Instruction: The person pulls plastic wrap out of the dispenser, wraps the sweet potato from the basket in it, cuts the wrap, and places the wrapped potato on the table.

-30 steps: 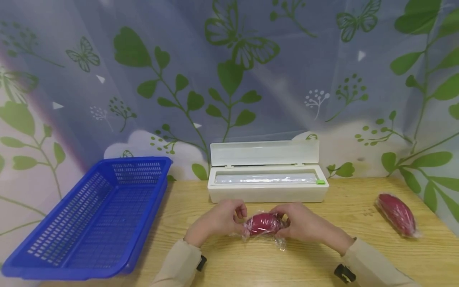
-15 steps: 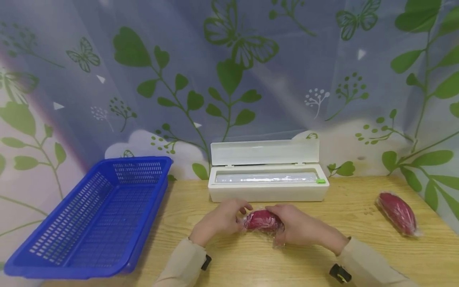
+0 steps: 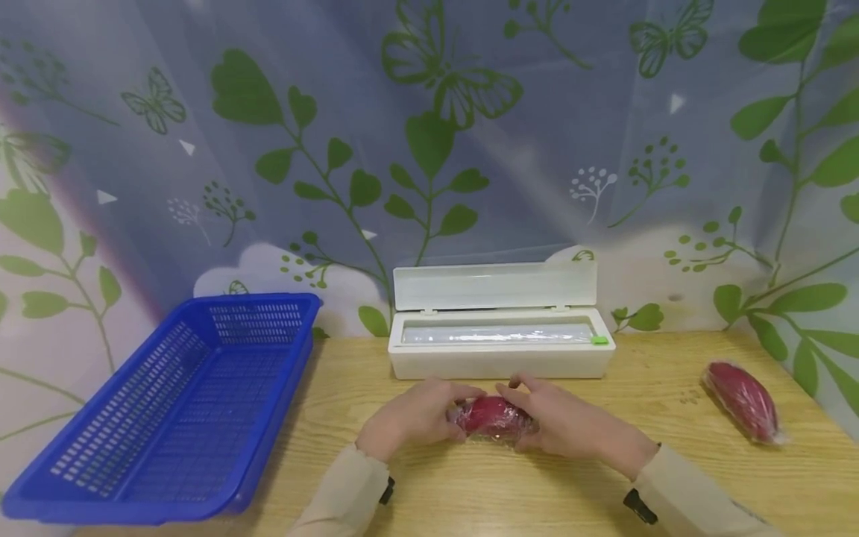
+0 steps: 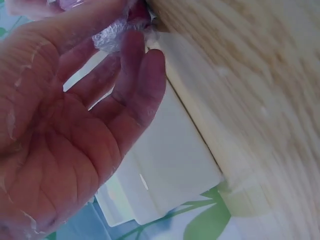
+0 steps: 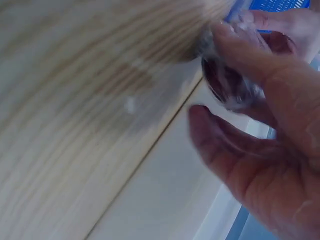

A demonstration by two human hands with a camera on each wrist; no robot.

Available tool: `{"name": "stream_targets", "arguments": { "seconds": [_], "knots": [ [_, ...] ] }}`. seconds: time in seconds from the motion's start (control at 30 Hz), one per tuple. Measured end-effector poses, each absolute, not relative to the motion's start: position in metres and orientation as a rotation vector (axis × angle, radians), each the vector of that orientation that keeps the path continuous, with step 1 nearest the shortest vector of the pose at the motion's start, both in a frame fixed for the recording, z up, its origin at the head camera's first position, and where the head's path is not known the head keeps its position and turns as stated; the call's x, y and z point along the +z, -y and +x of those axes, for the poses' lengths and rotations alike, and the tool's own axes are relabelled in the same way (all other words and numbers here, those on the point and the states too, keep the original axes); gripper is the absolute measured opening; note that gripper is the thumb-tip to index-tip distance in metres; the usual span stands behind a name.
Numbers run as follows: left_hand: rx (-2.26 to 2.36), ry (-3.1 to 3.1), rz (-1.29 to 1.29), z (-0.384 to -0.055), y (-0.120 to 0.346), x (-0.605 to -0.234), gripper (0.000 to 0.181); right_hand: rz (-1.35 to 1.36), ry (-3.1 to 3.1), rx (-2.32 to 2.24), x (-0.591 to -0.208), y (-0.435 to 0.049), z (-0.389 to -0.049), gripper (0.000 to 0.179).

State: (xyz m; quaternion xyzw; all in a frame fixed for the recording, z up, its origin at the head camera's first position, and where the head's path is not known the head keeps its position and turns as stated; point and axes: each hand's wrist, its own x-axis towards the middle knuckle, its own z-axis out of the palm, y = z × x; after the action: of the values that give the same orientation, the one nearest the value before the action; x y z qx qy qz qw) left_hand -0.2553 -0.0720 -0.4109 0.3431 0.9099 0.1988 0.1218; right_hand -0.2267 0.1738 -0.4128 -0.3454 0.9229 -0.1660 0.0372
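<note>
A purplish-red sweet potato [image 3: 493,418], wrapped in clear cling film, is held low over the wooden table between both hands. My left hand [image 3: 417,418] grips its left end, thumb on the near side and fingers on the far side. At the right end, my right hand [image 3: 567,424] holds it with the thumb and fingers curled about the film. Bunched cling film [image 4: 111,37] shows by the left fingers in the left wrist view. In the right wrist view, the dark end of the sweet potato [image 5: 225,82] sits by the right thumb.
Just behind the hands stands a long white cling film box [image 3: 503,364], lid raised, with a film roll [image 3: 496,335] inside. A blue plastic basket [image 3: 244,477] is at the left. Another film-wrapped sweet potato [image 3: 743,401] lies at the right. A patterned curtain [image 3: 537,186] hangs behind.
The loose film that hung at the right end is now gathered under my right hand. My left fingers have moved in over the left end. Box, basket and other sweet potato stay put.
</note>
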Motion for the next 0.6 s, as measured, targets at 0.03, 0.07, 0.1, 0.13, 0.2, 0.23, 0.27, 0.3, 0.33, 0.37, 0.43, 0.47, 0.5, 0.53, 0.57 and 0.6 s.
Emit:
{"name": "stream_targets", "arguments": {
  "seconds": [0.03,0.07,0.1,0.13,0.2,0.23,0.27,0.3,0.33,0.37,0.43,0.47,0.5,0.53,0.57,0.6],
  "knots": [
    [0.601,-2.642,0.999,-0.256,0.073,-0.412,0.067,-1.085,-2.853,-0.509,-0.413,-0.175,-0.227,0.077],
    [0.616,-2.628,0.989,-0.257,0.073,-0.412,0.066,-1.121,-2.872,-0.497,-0.414,-0.176,-0.227,0.075],
    [0.626,-2.616,0.987,-0.258,0.074,-0.412,0.066,-1.163,-2.890,-0.487,-0.414,-0.176,-0.227,0.072],
    [0.633,-2.604,0.985,-0.259,0.075,-0.411,0.065,-1.208,-2.900,-0.484,-0.414,-0.175,-0.227,0.069],
    [0.649,-2.574,0.986,-0.262,0.076,-0.411,0.062,-1.321,-2.911,-0.464,-0.414,-0.174,-0.226,0.063],
    [0.653,-2.563,0.981,-0.262,0.077,-0.410,0.061,-1.374,-2.922,-0.435,-0.414,-0.174,-0.225,0.059],
    [0.664,-2.546,0.971,-0.262,0.078,-0.409,0.059,-1.427,-2.923,-0.415,-0.414,-0.173,-0.225,0.056],
    [0.672,-2.534,0.974,-0.263,0.078,-0.408,0.057,-1.475,-2.922,-0.404,-0.414,-0.172,-0.225,0.052],
    [0.684,-2.521,0.978,-0.264,0.080,-0.408,0.055,-1.513,-2.919,-0.402,-0.415,-0.171,-0.225,0.049],
    [0.692,-2.511,0.984,-0.264,0.081,-0.407,0.053,-1.540,-2.917,-0.407,-0.415,-0.171,-0.225,0.046],
    [0.700,-2.502,0.994,-0.265,0.083,-0.407,0.050,-1.539,-2.894,-0.461,-0.415,-0.170,-0.225,0.038],
    [0.703,-2.499,1.008,-0.266,0.084,-0.407,0.048,-1.515,-2.874,-0.521,-0.415,-0.170,-0.225,0.032],
    [0.703,-2.497,1.024,-0.267,0.084,-0.408,0.046,-1.480,-2.854,-0.589,-0.415,-0.170,-0.225,0.026],
    [0.713,-2.493,1.033,-0.267,0.085,-0.408,0.045,-1.437,-2.835,-0.659,-0.415,-0.171,-0.226,0.021],
    [0.716,-2.489,1.034,-0.268,0.086,-0.408,0.044,-1.394,-2.813,-0.730,-0.416,-0.171,-0.227,0.018],
    [0.721,-2.484,1.037,-0.268,0.086,-0.408,0.043,-1.354,-2.793,-0.799,-0.416,-0.171,-0.229,0.015]
  ]
}}
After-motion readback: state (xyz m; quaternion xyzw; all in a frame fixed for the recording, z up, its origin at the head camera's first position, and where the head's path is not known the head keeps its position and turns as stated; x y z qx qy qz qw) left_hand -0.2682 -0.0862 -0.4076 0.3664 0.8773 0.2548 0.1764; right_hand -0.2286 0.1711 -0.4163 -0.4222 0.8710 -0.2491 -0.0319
